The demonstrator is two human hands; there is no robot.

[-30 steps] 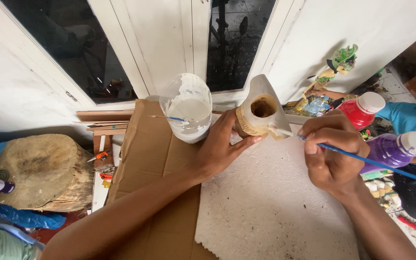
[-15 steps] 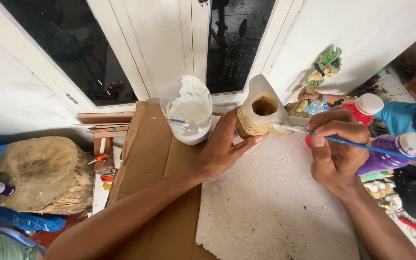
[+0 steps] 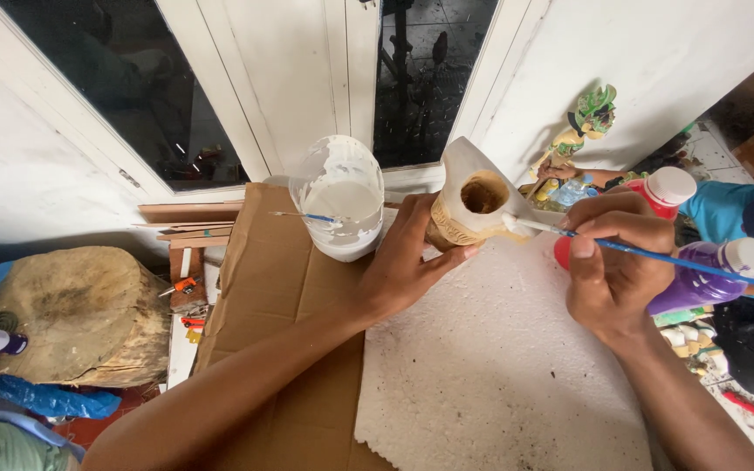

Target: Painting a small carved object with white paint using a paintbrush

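Carved wooden piece (image 3: 473, 202), hollow at the top and partly coated white, sits in the left hand (image 3: 407, 262), whose fingers wrap its lower carved band and hide the base entirely. The right hand (image 3: 608, 270) is clenched around a thin blue-handled paintbrush (image 3: 656, 257), its white-loaded tip touching the rim of the piece just beside the left thumb. How far the white coat runs around the back of the piece cannot be seen, and the brush handle runs out toward the picture's right edge.

Just beyond the left hand stands a cut-open clear plastic container (image 3: 342, 205) smeared with white paint, a second small brush (image 3: 307, 216) resting across its opening. Behind the right hand a red bottle with a white cap (image 3: 669, 187) and a purple bottle with a white cap (image 3: 709, 275) are half covered by the fingers and knuckles. Further past them a small painted figure with green on top (image 3: 586, 122) leans at the wall, its details too small to make out.

Under both hands lies a white foam sheet (image 3: 499, 375), speckled with dirt, on top of flattened brown cardboard (image 3: 263, 314). Well off to the left of the left forearm sits a rough wood stump (image 3: 71, 314). Ahead are white-framed glass doors (image 3: 307, 78) and a white wall (image 3: 656, 61)
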